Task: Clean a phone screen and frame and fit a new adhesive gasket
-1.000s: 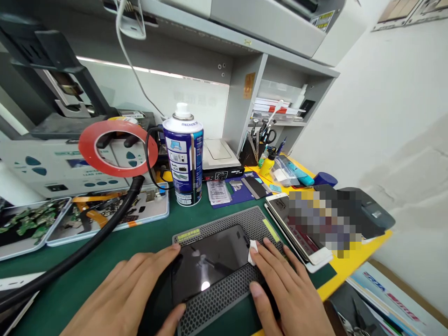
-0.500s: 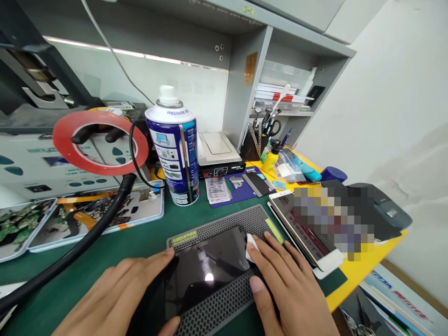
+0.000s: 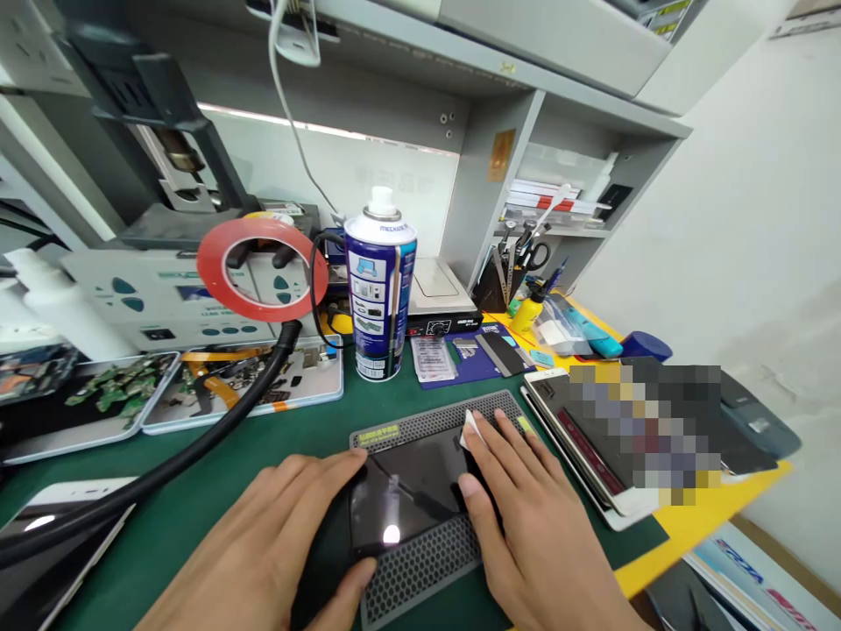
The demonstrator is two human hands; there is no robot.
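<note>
A dark smartphone (image 3: 411,499) with a glossy screen lies flat on a grey honeycomb-patterned mat (image 3: 430,556). My left hand (image 3: 276,526) grips its left end, with the thumb at the near edge and fingers at the far corner. At the other end, my right hand (image 3: 526,491) holds a small white wipe (image 3: 469,429) under its fingertips, pressed against the far right part of the phone. The right thumb rests by the phone's right edge. Part of the wipe and both phone ends are hidden by my fingers.
A blue spray can (image 3: 381,298) stands behind the mat. Stacked phones (image 3: 591,438) lie to the right. Parts trays (image 3: 243,407) and a black hose (image 3: 197,456) are on the left, with another phone (image 3: 72,535) underneath the hose. A red tape roll (image 3: 263,307) hangs behind.
The view has shifted left and back, bringing the phone at the left edge further into sight. Both hands stay on the smartphone; the right still presses the wipe at its right end.
</note>
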